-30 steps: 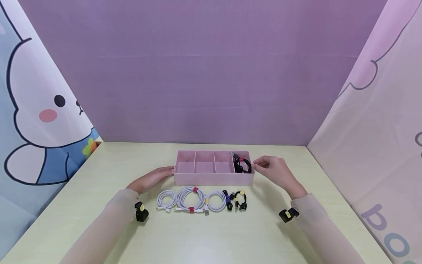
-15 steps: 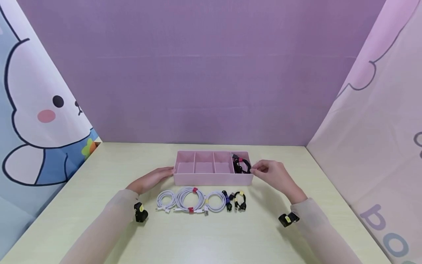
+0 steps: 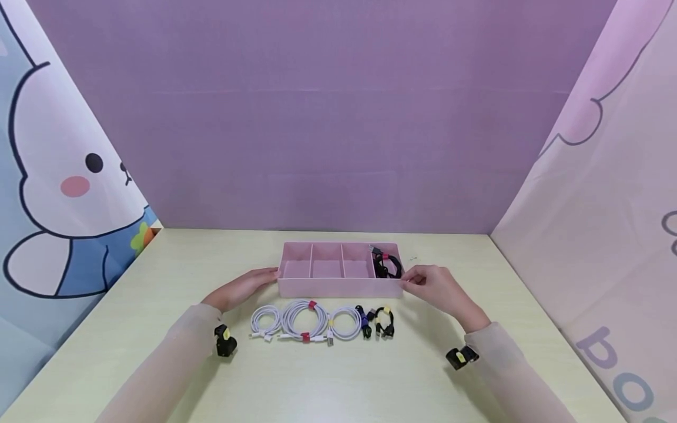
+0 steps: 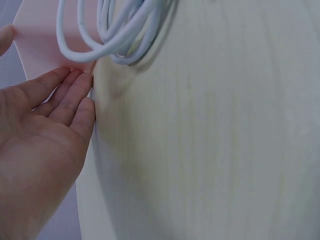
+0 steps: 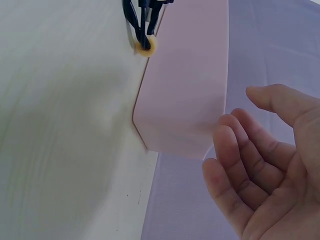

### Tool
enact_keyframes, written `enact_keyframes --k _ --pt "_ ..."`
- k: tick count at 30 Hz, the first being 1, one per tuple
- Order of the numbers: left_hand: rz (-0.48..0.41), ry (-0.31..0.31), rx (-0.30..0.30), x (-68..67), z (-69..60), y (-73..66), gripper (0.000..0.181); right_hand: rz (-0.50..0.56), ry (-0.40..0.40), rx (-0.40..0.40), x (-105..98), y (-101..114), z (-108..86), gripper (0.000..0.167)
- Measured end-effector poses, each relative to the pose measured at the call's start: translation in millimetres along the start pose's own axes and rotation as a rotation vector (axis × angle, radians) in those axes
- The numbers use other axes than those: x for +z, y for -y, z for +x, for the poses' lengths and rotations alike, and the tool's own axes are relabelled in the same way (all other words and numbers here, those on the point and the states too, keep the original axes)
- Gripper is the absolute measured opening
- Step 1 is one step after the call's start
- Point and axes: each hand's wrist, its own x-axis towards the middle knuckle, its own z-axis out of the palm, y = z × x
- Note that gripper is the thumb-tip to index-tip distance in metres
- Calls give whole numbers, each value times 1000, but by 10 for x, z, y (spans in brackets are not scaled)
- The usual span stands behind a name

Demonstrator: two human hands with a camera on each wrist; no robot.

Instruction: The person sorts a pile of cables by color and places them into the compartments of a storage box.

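Note:
A pink box [image 3: 338,288] with several compartments lies lengthwise on the table. A coiled black cable [image 3: 399,267] with a red tie occupies its rightmost compartment. My left hand [image 3: 240,289] rests its extended fingertips against the box's left end; in the left wrist view the thumb is apart from them. At the opposite end, my right hand [image 3: 436,289] touches the box's corner with loosely bent fingers, and the right wrist view shows the thumb apart with nothing held. In front of the box lie white coils [image 3: 286,320], a black cable with a purple tie [image 3: 366,320] and one with yellow ties [image 3: 391,320].
The pale wooden table [image 3: 338,382] runs back to a purple cloth wall [image 3: 328,129]. Printed cloth panels stand on the left [image 3: 58,194] and right [image 3: 597,235]. Each wrist carries a small black camera [image 3: 225,342].
My right hand has come left and toward me, onto the box's right end. That end of the box sits slightly further left. My left hand has stayed at its end.

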Motion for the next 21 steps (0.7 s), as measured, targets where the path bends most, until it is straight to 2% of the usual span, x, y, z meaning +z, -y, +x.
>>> enact_keyframes --k 10,21 --pt "13 0 -1 1 -12 -14 72 -9 58 -7 81 -30 17 15" --pt "14 -7 -14 1 -60 -42 66 0 113 25 164 -47 35 17"
